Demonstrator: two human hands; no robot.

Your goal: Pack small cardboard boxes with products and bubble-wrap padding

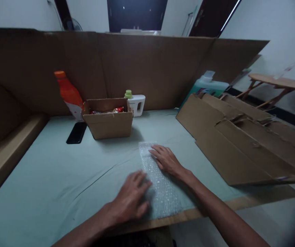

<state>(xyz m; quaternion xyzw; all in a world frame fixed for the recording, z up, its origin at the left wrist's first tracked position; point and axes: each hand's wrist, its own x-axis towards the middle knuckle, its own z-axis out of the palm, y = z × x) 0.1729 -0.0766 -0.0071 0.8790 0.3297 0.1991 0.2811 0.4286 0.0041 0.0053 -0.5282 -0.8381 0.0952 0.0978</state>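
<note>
The left hand point(130, 199) and right hand point(166, 159) lie flat, fingers spread, on a strip of bubble wrap point(160, 185) at the near table edge; the left blurs, hiding the strip's near left side. Far left stand a small open box point(108, 123), contents hard to read, a phone point(76, 132) and an orange bottle point(68, 92). Flattened cardboard point(240, 140) fills the right.

White walls point(265, 20), dark window point(137, 13) (dim light), wooden stool point(278, 84)
</note>
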